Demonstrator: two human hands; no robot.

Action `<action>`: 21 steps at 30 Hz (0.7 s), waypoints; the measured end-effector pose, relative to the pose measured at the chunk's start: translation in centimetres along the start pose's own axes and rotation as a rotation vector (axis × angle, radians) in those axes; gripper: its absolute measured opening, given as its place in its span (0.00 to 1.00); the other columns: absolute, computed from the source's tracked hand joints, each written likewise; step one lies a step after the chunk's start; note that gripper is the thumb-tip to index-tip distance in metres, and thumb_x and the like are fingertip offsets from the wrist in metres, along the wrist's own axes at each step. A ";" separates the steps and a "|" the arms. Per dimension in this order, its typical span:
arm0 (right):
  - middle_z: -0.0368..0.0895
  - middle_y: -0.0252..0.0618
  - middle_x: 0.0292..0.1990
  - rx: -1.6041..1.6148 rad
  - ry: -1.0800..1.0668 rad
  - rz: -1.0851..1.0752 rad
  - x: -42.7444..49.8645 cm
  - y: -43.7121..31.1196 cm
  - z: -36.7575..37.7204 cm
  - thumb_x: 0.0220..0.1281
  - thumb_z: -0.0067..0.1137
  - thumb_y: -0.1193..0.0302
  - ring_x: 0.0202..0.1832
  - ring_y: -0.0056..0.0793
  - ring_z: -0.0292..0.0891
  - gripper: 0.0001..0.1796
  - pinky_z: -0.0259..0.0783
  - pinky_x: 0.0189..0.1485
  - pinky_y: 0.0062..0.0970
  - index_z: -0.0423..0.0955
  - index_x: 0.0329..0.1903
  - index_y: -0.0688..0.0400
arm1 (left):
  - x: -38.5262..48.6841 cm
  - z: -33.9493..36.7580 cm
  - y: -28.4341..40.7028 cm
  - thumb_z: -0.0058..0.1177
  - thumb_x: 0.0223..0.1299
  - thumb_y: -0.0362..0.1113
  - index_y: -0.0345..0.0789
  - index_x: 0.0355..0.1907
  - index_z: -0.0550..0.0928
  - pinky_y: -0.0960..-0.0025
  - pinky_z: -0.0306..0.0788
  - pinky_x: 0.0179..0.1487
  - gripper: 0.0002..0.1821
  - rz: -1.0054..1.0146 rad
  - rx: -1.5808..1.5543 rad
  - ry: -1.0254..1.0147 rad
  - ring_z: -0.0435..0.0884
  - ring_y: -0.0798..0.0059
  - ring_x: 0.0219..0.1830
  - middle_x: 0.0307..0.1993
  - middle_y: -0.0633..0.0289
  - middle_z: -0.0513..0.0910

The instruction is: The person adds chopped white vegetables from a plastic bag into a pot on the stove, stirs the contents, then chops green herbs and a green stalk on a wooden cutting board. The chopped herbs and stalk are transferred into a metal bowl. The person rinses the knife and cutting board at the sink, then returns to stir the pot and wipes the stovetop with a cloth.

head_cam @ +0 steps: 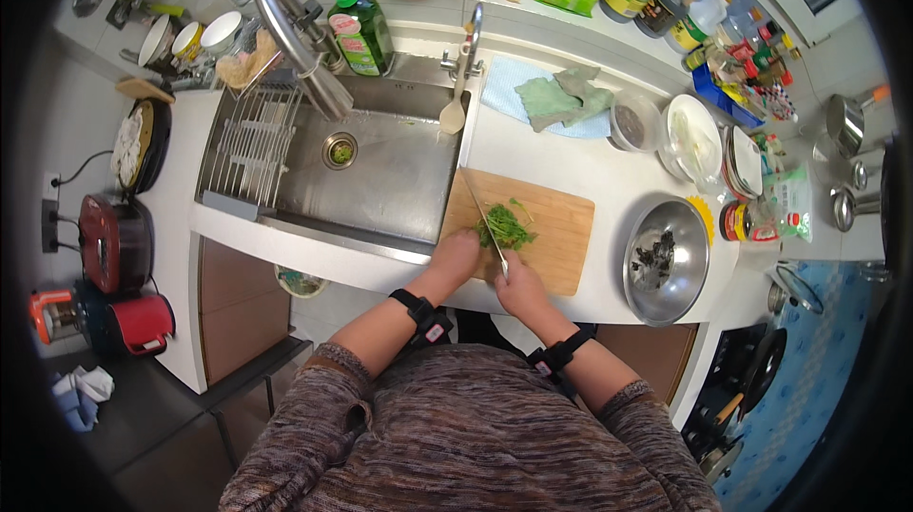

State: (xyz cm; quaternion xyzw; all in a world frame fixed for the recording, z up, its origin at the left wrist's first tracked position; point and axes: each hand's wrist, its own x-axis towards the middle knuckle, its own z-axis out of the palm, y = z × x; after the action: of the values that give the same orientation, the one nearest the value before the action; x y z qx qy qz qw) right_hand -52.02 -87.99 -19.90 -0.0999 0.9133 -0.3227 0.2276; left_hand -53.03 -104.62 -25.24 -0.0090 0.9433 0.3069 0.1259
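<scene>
A wooden cutting board (pixel 563 234) lies on the white counter, its left edge beside the sink. On it is a small heap of chopped leafy greens (pixel 510 228). My right hand (pixel 519 285) is closed around the handle of a kitchen knife (pixel 486 216), whose blade points away from me across the left part of the greens. My left hand (pixel 456 255) rests at the board's left side, against the greens near the blade. Its fingertips are hidden, so whether it grips the leaves is unclear.
Left of the board is a steel sink (pixel 371 184) with a dish rack (pixel 260 148) and a faucet (pixel 299 48). To the right stands a steel bowl (pixel 667 262) holding dark pieces. Behind lie cloths (pixel 563 98), a plastic tub (pixel 633 121) and a white bowl (pixel 690 137).
</scene>
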 end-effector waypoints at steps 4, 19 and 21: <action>0.78 0.57 0.27 0.070 0.110 -0.084 -0.5 0.7 0.0 0.62 0.51 0.65 0.32 0.61 0.75 0.18 0.70 0.36 0.51 0.68 0.53 0.56 | -0.3 -3.6 -1.3 0.56 0.51 0.34 0.33 0.36 0.78 0.54 0.74 0.42 0.10 -0.050 -0.020 0.077 0.79 0.50 0.39 0.31 0.49 0.80; 0.74 0.50 0.15 0.482 0.256 0.401 -9.1 4.2 -4.9 0.61 0.55 0.69 0.17 0.41 0.75 0.19 0.69 0.23 0.34 0.70 0.53 0.61 | 10.1 -3.4 3.7 0.57 0.43 0.36 0.34 0.33 0.80 0.61 0.72 0.49 0.12 0.893 0.223 -0.117 0.76 0.58 0.47 0.40 0.57 0.78; 0.75 0.50 0.16 0.490 0.250 0.420 -9.3 4.5 -4.5 0.60 0.55 0.68 0.17 0.42 0.75 0.19 0.70 0.24 0.35 0.70 0.53 0.60 | 9.5 -3.7 3.3 0.59 0.42 0.38 0.33 0.40 0.79 0.61 0.71 0.53 0.19 0.893 0.237 -0.221 0.75 0.57 0.51 0.46 0.56 0.77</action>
State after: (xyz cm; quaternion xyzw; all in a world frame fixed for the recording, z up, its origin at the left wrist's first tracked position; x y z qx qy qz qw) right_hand -46.17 -78.98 -16.44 0.1880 0.8300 -0.4884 0.1927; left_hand -63.36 -103.55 -22.76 0.4446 0.8644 0.2205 0.0813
